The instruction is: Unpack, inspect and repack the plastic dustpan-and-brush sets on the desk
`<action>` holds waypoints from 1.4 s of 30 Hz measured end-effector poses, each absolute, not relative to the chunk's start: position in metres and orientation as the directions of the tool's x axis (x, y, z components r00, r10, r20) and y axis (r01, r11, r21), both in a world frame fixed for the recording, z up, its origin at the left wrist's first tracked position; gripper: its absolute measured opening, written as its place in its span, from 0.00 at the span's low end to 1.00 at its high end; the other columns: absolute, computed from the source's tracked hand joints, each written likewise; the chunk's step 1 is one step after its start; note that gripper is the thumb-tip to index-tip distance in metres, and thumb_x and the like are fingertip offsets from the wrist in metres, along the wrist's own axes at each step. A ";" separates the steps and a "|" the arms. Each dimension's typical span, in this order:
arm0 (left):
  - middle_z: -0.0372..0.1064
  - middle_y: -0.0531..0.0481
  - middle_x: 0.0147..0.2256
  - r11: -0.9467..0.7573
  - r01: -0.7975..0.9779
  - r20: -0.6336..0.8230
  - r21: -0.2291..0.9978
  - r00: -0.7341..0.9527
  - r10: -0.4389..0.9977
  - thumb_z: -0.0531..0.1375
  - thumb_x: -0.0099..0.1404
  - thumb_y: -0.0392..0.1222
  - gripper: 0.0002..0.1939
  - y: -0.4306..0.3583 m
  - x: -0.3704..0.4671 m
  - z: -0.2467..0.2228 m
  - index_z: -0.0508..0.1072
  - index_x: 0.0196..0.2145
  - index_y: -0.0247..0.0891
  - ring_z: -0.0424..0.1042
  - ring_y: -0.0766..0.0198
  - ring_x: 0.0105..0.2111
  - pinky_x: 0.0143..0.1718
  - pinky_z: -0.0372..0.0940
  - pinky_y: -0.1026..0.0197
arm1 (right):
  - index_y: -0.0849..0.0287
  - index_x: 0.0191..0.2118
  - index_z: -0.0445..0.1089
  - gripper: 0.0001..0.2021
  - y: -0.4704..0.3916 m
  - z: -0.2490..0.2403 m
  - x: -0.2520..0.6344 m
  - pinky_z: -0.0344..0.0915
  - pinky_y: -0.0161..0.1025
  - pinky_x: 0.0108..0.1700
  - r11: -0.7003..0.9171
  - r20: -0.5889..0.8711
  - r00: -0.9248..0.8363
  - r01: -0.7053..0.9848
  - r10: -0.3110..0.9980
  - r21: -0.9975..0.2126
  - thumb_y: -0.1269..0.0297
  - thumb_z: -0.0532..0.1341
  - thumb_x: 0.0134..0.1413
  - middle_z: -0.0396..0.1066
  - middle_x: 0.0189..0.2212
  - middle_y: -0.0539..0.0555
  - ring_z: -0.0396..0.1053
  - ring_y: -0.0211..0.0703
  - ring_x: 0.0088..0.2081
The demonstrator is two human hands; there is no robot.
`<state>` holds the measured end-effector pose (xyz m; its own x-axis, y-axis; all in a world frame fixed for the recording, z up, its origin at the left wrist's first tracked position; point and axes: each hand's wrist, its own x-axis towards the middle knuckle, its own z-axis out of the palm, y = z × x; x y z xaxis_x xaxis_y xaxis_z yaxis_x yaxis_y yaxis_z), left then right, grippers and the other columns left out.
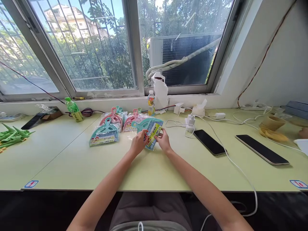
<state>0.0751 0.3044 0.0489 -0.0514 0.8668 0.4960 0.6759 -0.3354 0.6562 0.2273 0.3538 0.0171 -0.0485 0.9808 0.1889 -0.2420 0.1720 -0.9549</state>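
Note:
Between my two hands a teal mini dustpan-and-brush set (144, 123) in clear plastic is held tilted above the table, its yellow-green label facing me. My left hand (139, 141) grips its lower left edge, fingers curled over the front. On the other edge, my right hand (164, 141) pinches the package beside the label. To the left lies another wrapped teal dustpan set (104, 133). Behind it are a pink wrapped set (113, 117) and, further right, a second pink one (131, 122), partly overlapped by the held package.
A drink bottle (151, 102) stands near the windowsill; a green bottle (74, 109) leans at the left. Right of my hands are a charger (190, 122), a black phone (209, 142), a larger dark-screened device (261, 149) and a white cable crossing the table (168, 173). Green strips (13, 136) lie far left.

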 end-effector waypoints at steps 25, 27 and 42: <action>0.73 0.47 0.40 -0.126 0.915 0.370 0.383 -0.027 0.929 0.58 0.65 0.32 0.12 0.302 0.088 0.054 0.79 0.44 0.39 0.72 0.63 0.34 0.38 0.64 0.62 | 0.58 0.55 0.61 0.30 0.361 0.009 0.227 0.75 0.39 0.31 0.113 0.121 -0.066 -0.115 0.990 -0.987 0.70 0.65 0.43 0.76 0.35 0.54 0.76 0.46 0.36; 0.74 0.48 0.38 -0.118 0.903 0.387 0.413 -0.057 0.920 0.61 0.63 0.32 0.10 0.302 0.087 0.055 0.80 0.41 0.39 0.71 0.64 0.32 0.38 0.64 0.61 | 0.57 0.54 0.61 0.29 0.360 0.008 0.227 0.75 0.39 0.31 0.132 0.141 -0.071 -0.119 0.987 -0.984 0.71 0.65 0.43 0.76 0.35 0.54 0.76 0.45 0.34; 0.72 0.47 0.41 -0.283 0.895 0.449 0.344 0.108 0.887 0.58 0.64 0.32 0.13 0.306 0.079 0.053 0.78 0.44 0.40 0.73 0.62 0.37 0.39 0.67 0.62 | 0.59 0.55 0.62 0.30 0.369 0.009 0.231 0.75 0.40 0.30 0.089 0.095 -0.049 -0.120 0.994 -0.989 0.72 0.65 0.41 0.76 0.35 0.55 0.76 0.48 0.37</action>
<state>0.0795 0.3064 0.0531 0.1079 0.8872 0.4486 0.8952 -0.2830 0.3444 0.2305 0.3692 0.0089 -0.0492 0.9943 0.0950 -0.1204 0.0885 -0.9888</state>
